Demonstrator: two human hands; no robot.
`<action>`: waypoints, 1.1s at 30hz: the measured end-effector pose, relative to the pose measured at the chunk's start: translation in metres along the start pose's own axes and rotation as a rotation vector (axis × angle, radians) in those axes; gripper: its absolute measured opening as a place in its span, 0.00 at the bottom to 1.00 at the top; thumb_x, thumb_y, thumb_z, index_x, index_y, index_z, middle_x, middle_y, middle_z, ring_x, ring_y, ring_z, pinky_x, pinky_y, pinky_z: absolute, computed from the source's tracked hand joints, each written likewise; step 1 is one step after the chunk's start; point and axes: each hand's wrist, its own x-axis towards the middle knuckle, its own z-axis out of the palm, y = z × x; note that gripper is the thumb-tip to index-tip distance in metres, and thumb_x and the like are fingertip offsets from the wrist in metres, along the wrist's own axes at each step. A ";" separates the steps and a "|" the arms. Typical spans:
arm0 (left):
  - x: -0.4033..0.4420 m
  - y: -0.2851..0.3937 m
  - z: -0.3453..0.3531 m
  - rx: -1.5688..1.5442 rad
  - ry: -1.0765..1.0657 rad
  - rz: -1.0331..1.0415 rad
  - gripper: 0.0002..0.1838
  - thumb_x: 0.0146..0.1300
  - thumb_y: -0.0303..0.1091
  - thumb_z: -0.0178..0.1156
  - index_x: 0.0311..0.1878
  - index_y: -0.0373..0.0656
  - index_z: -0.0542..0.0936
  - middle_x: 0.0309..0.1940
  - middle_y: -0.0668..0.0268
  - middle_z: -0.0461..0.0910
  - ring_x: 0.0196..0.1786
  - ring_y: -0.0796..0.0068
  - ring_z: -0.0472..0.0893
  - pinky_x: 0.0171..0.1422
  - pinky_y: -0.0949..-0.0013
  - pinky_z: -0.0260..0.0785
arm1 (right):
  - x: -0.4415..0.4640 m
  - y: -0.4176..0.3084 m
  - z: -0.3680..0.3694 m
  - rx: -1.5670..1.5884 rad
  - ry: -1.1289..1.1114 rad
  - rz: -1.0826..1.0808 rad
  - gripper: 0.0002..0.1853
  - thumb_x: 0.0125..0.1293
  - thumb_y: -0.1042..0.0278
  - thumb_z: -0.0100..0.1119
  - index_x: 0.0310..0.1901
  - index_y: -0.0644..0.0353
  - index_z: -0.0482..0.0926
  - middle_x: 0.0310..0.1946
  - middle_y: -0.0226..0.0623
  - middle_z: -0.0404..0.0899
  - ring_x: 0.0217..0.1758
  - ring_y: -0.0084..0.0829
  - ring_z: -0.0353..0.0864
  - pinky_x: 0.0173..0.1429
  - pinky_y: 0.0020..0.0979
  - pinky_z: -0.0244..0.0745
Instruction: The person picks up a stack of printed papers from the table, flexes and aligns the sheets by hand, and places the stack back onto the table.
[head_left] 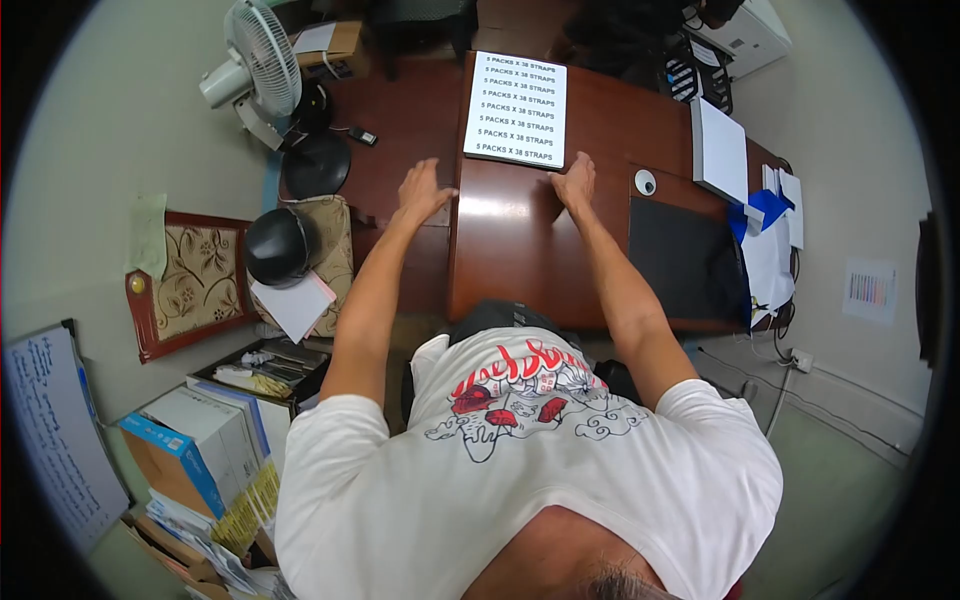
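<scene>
Left hand point(424, 192), right hand point(574, 183): fingers loosely spread, empty. Uneven pushing could skew the white rectangular printed-paper stack point(516, 110).

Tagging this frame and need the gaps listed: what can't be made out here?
Head: anything under the printed page, covered by it.
Head: whether the right hand touches that page; too small to judge.
Head: whiteboard writing, too small and slanted.
Head: wall chart print, too small.
Head: other person, dark and cut off by top edge.
</scene>
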 end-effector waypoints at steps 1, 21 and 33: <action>0.017 0.014 -0.003 0.043 -0.050 -0.013 0.39 0.53 0.48 0.77 0.64 0.39 0.73 0.63 0.50 0.75 0.66 0.50 0.75 0.67 0.51 0.72 | 0.003 0.005 0.003 -0.032 0.023 -0.099 0.29 0.53 0.60 0.77 0.53 0.67 0.78 0.51 0.53 0.84 0.55 0.54 0.83 0.61 0.47 0.76; 0.084 0.060 0.007 0.145 -0.075 0.019 0.21 0.54 0.46 0.77 0.40 0.37 0.89 0.38 0.47 0.87 0.45 0.48 0.87 0.50 0.52 0.78 | 0.025 0.001 -0.020 -0.115 -0.329 -0.077 0.18 0.58 0.55 0.75 0.38 0.63 0.85 0.36 0.56 0.86 0.44 0.59 0.85 0.50 0.53 0.79; 0.092 0.042 0.026 0.244 -0.046 -0.007 0.18 0.57 0.47 0.74 0.40 0.41 0.89 0.40 0.51 0.88 0.46 0.49 0.87 0.51 0.52 0.79 | 0.027 0.005 -0.014 -0.063 -0.322 -0.062 0.17 0.60 0.59 0.73 0.42 0.64 0.85 0.36 0.56 0.86 0.44 0.58 0.85 0.50 0.52 0.79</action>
